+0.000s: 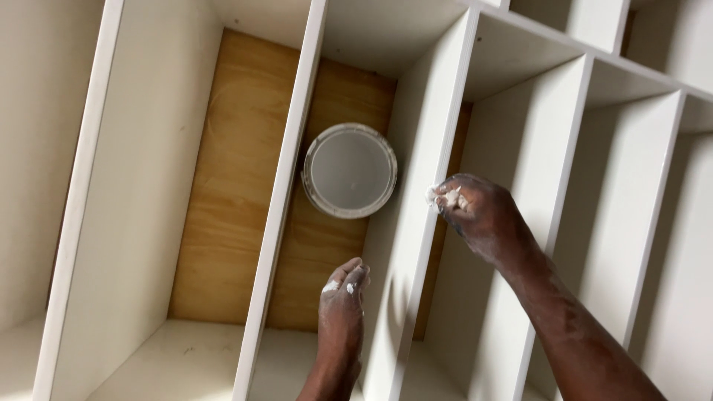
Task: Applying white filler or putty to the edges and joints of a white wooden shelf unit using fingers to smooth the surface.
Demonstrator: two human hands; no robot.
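Note:
My right hand is bunched with its fingertips pinched on a small lump of white filler, pressed against the front edge of a white shelf divider. My left hand reaches into the compartment beside it, fingers together and smeared with white paste, holding nothing. A white round tub of filler stands deeper in that same compartment, on the bare plywood back panel, above my left hand.
The white shelving unit fills the view, with long narrow compartments split by thin dividers. Smaller cubbies lie to the right. The plywood panel shows behind the two middle compartments.

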